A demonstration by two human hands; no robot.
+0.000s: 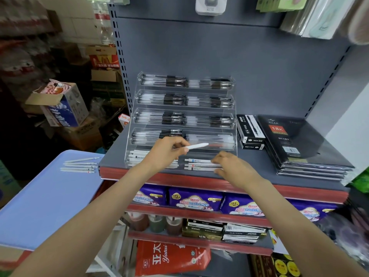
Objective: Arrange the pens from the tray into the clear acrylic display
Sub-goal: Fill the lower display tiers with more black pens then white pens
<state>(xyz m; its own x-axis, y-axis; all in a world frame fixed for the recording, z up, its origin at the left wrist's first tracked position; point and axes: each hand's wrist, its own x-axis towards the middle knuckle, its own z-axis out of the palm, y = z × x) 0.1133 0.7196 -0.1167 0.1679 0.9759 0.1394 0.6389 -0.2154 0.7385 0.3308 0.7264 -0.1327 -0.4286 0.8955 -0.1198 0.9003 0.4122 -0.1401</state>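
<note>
White pen (196,146) pinched in left hand (166,151) between thumb and fingertips, held roughly level, tip end pointing right, hovering over the front two tiers of the clear acrylic display (235,134). Right hand (232,165) sits at the display's bottom tier, right compartment, fingers loosely bent and resting on the white pens (199,164) lying there; can't tell whether it actually grips one. Bottom tier, left compartment holds more white pens (137,156), partly hidden by the left wrist. Next tier up: dark-capped clear pens on the left, pale pens on the right. The three upper tiers hold clear-barrel pens with dark grips (175,81), both compartments. Display stands on the grey shelf (259,176) with a red front edge, against the grey back panel. Left of the shelf, a light blue tray (40,196) carries a small row of white pens (79,165) lying side by side near its far edge, well apart from the display. Right of the display, just beside it, black pen boxes (250,129) stacked; further right a stack of black diary notebooks (295,142) marked 18K. Lower shelves: purple packets (194,199), bottles, a red bag (171,258). Cardboard boxes (60,104) piled in the dim area at left.
</note>
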